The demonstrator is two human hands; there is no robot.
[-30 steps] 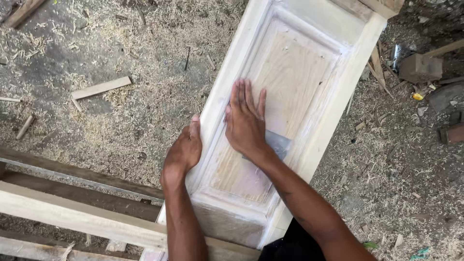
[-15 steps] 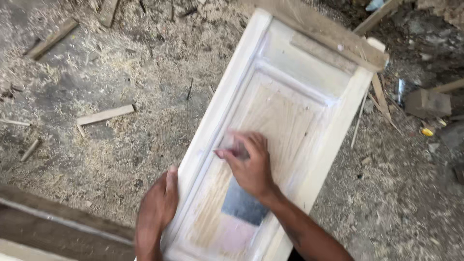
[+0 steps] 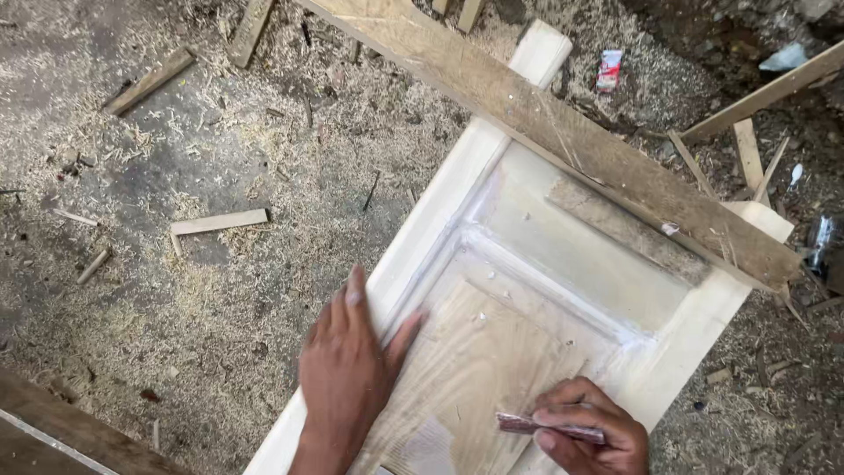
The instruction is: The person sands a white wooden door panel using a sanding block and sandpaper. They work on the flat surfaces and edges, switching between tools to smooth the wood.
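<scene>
While left hand lies flat on panel edge — right hand grip pinches sandpaper.

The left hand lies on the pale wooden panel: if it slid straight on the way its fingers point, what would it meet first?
The left hand points up along the panel's left frame rail. That rail looks free until the rough wooden plank lying across the panel's far end, probably the first obstacle, though its height is unclear.

Your left hand covers part of the wooden panel's left rail; the panel's near end and your right hand are cut off by the bottom edge.
</scene>
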